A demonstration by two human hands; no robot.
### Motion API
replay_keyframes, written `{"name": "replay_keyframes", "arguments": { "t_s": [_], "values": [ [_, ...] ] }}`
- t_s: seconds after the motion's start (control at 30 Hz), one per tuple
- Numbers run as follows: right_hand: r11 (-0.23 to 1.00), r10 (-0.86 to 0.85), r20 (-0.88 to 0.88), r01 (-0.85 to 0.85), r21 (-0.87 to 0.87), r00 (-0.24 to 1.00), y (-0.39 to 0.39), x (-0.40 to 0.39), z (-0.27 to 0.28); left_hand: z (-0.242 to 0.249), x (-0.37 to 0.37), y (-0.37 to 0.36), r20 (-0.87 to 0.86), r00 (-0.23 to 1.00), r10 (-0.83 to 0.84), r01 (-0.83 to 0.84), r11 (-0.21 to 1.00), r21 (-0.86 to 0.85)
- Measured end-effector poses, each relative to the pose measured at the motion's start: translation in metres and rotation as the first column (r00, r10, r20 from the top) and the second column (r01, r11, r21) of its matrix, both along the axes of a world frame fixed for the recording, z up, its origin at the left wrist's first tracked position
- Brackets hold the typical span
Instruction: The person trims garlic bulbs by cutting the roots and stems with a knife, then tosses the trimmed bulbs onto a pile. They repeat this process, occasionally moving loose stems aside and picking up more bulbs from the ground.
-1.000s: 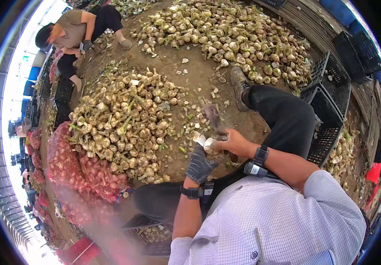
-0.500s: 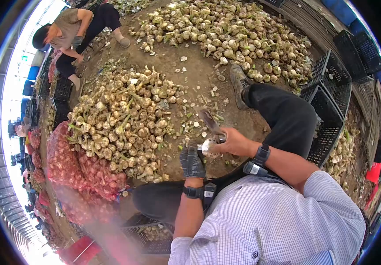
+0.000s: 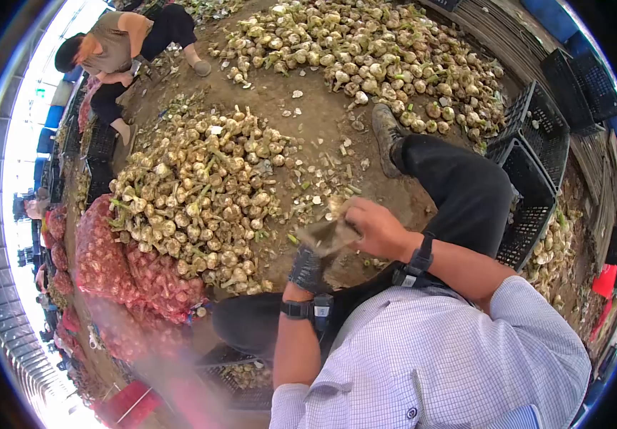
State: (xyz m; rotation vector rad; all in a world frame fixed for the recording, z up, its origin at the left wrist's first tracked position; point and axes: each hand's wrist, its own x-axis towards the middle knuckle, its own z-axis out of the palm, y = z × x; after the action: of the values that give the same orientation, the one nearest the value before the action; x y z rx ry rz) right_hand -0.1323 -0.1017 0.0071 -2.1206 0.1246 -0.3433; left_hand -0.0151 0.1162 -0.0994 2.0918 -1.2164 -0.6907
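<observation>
My bare right hand [image 3: 378, 227] is closed around a knife, whose wide, dull blade [image 3: 328, 237] points left and is smeared by motion. Just past the right fingertips, a pale garlic bulb [image 3: 335, 206] shows over the littered ground. My left hand [image 3: 305, 267], in a dark grey glove, is below the blade, which covers its fingers. To the left of both hands lies a heap of garlic bulbs [image 3: 187, 193] with cut stems.
A larger garlic heap [image 3: 380, 50] lies ahead. Red mesh sacks [image 3: 108, 264] stand at left, black crates [image 3: 526, 193] at right. Another person [image 3: 119, 43] sits bent over at far left. Peel scraps litter the dirt floor [image 3: 323, 121]. My shoe [image 3: 388, 139] is beside the far heap.
The knife blade has swung down and left, over the gloved left hand. The white bulb between the hands is no longer there. The other person's hands have drawn together.
</observation>
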Motion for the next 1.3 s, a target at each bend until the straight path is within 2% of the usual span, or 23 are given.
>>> {"name": "replay_keyframes", "arguments": {
  "t_s": [0.07,0.13,0.23,0.27,0.33,0.4,0.5,0.6,0.67,0.77,0.8,0.83,0.87,0.93,1.0,1.03,1.07,1.1,1.13,1.2,1.23,1.27,1.3],
  "values": [
    [0.997,0.052,0.038,-0.049,-0.067,0.998,0.009,-0.002,0.000,-0.009,-0.006,-0.011,-0.436,0.900,-0.005,-0.011,0.999,-0.033],
    [0.999,0.051,0.016,-0.051,-0.011,0.999,0.007,-0.006,0.007,-0.014,-0.002,-0.010,-0.751,0.658,0.048,-0.185,0.978,-0.101],
    [0.999,0.034,-0.078,-0.036,-0.023,0.996,-0.006,-0.013,0.002,0.041,0.001,-0.031,-0.611,0.779,0.139,-0.178,0.984,-0.004],
    [0.999,0.020,-0.120,-0.025,-0.042,0.993,-0.011,-0.015,-0.001,0.043,0.000,-0.029,-0.649,0.749,0.135,-0.216,0.975,-0.047],
    [0.999,0.011,-0.152,-0.018,-0.044,0.988,-0.017,-0.019,-0.005,0.038,0.001,-0.023,-0.532,0.843,0.079,-0.189,0.970,-0.156],
    [0.999,0.003,-0.148,-0.010,-0.048,0.989,-0.017,-0.021,-0.010,0.033,0.006,-0.016,-0.230,0.973,-0.021,-0.034,0.972,-0.233],
    [0.998,0.000,-0.112,-0.007,-0.065,0.994,-0.014,-0.019,-0.017,0.060,0.007,-0.017,0.045,0.988,-0.149,0.155,0.958,-0.243],
    [0.997,0.028,-0.124,-0.036,-0.062,0.992,-0.012,-0.017,-0.010,0.075,0.004,-0.022,0.068,0.985,-0.157,0.169,0.950,-0.263],
    [0.997,0.065,-0.110,-0.069,-0.033,0.992,-0.012,-0.015,-0.009,0.093,0.000,-0.020,-0.256,0.963,-0.083,0.028,0.977,-0.213],
    [0.986,0.121,-0.225,-0.143,-0.085,0.967,-0.016,-0.013,-0.021,0.044,0.009,0.013,-0.638,0.765,-0.086,-0.201,0.909,-0.364],
    [0.976,0.068,-0.403,-0.145,-0.163,0.913,-0.021,-0.015,-0.039,0.084,0.000,0.003,-0.893,0.448,-0.051,-0.392,0.886,-0.247],
    [0.958,-0.008,-0.557,-0.154,-0.243,0.830,-0.033,-0.016,-0.066,0.106,-0.003,-0.007,-0.997,0.059,-0.046,-0.513,0.856,-0.070],
    [0.929,-0.098,-0.683,-0.179,-0.323,0.724,-0.044,-0.015,-0.080,0.104,-0.001,-0.014,-0.999,0.030,0.017,-0.555,0.832,-0.002],
    [0.966,-0.147,-0.574,-0.007,-0.258,0.806,-0.049,-0.018,-0.080,0.093,0.007,-0.029,-0.992,-0.080,0.093,-0.613,0.781,0.123],
    [0.978,-0.196,-0.560,0.120,-0.169,0.805,-0.046,-0.021,-0.082,0.101,0.016,-0.058,-0.987,-0.084,0.138,-0.616,0.771,0.160],
    [0.977,-0.211,-0.594,0.158,-0.141,0.776,-0.048,-0.017,-0.083,0.120,0.018,-0.084,-0.987,-0.009,0.163,-0.615,0.777,0.134],
    [0.975,-0.221,-0.628,0.191,-0.117,0.746,-0.051,-0.013,-0.086,0.131,0.025,-0.114,-0.827,0.561,0.039,-0.448,0.855,-0.263],
    [0.971,-0.232,-0.637,0.213,-0.107,0.735,-0.054,-0.013,-0.094,0.133,0.030,-0.138,-0.376,0.918,-0.129,-0.076,0.871,-0.485],
    [0.965,-0.247,-0.651,0.243,-0.098,0.718,-0.054,-0.019,-0.105,0.127,0.026,-0.148,-0.634,0.769,-0.081,-0.277,0.852,-0.445],
    [0.957,-0.273,-0.668,0.265,-0.116,0.693,-0.058,-0.016,-0.109,0.119,0.032,-0.171,-0.956,0.288,-0.065,-0.586,0.777,-0.229],
    [0.958,-0.277,-0.679,0.255,-0.135,0.680,-0.058,-0.017,-0.107,0.082,0.045,-0.167,-0.818,0.555,0.149,-0.525,0.826,-0.205],
    [0.957,-0.281,-0.693,0.247,-0.152,0.664,-0.057,-0.018,-0.105,0.014,0.059,-0.155,-0.566,0.761,0.318,-0.473,0.869,-0.148],
    [0.963,-0.259,-0.691,0.232,-0.135,0.674,-0.057,-0.016,-0.106,-0.026,0.069,-0.148,-0.236,0.879,0.414,-0.440,0.896,-0.067]
  ]
}}
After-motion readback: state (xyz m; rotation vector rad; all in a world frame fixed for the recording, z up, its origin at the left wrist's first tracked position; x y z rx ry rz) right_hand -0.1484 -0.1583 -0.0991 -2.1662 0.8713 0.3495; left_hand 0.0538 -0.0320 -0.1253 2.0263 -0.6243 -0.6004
